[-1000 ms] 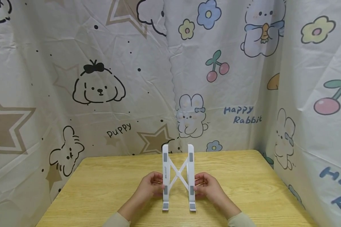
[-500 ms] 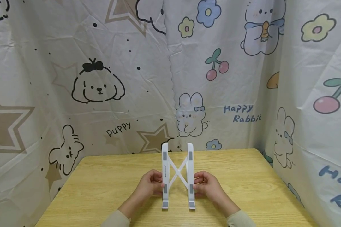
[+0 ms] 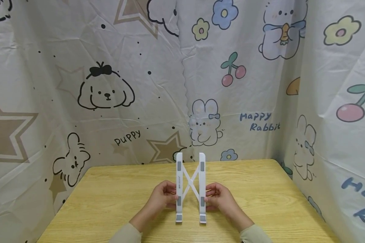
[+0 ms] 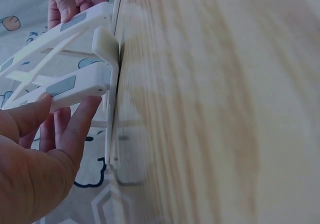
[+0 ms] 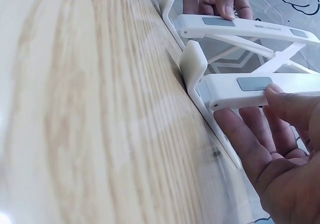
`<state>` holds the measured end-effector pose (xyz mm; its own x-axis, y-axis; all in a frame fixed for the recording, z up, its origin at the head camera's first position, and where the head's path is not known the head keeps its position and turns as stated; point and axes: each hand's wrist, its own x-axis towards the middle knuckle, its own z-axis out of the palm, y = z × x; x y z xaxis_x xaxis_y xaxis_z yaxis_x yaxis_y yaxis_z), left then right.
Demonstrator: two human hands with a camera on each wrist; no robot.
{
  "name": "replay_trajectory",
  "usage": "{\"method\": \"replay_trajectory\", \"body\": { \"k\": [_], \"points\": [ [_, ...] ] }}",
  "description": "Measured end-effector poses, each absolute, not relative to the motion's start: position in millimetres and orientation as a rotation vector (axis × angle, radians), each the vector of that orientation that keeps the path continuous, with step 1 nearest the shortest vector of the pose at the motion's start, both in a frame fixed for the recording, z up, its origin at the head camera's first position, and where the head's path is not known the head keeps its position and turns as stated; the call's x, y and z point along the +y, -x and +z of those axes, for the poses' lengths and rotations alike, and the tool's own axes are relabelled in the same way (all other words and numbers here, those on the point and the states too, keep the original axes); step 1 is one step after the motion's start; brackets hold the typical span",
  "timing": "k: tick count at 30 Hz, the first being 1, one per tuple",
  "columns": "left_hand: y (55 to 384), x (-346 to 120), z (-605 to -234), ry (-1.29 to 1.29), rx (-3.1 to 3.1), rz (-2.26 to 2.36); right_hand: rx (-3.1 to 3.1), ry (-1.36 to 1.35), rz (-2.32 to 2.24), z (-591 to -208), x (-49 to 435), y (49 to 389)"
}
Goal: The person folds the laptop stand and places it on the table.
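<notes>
A white folding laptop stand (image 3: 190, 182) stands unfolded at the middle of the table, two long rails joined by crossed struts. Grey pads show along the rails, and each near end has an upturned lip. My left hand (image 3: 163, 197) pinches the left rail, thumb on its top face and fingers beneath, as the left wrist view shows with the hand (image 4: 45, 149) close to the lip. My right hand (image 3: 218, 199) grips the right rail in the same way; the right wrist view has its thumb beside a grey pad and the fingers of the hand (image 5: 285, 149) under the rail.
The wood-grain table (image 3: 115, 195) spreads out on both sides of the stand. A cream curtain (image 3: 158, 101) printed with puppies, rabbits, stars and cherries hangs behind it and along both sides.
The two rails have come closer together, the left one moving right and the right one left, with both hands moving inward on them. The crossed struts now stand at a steeper angle.
</notes>
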<state>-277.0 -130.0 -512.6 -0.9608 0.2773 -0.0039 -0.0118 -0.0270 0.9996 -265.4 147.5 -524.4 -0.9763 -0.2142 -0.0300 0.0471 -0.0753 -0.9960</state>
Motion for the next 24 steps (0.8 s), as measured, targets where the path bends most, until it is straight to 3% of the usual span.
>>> {"method": "replay_trajectory", "body": {
  "k": [24],
  "points": [
    [279,-113,-509,-0.309,2.097,2.046,2.001,0.169,-2.197,-526,126,268]
  ]
}}
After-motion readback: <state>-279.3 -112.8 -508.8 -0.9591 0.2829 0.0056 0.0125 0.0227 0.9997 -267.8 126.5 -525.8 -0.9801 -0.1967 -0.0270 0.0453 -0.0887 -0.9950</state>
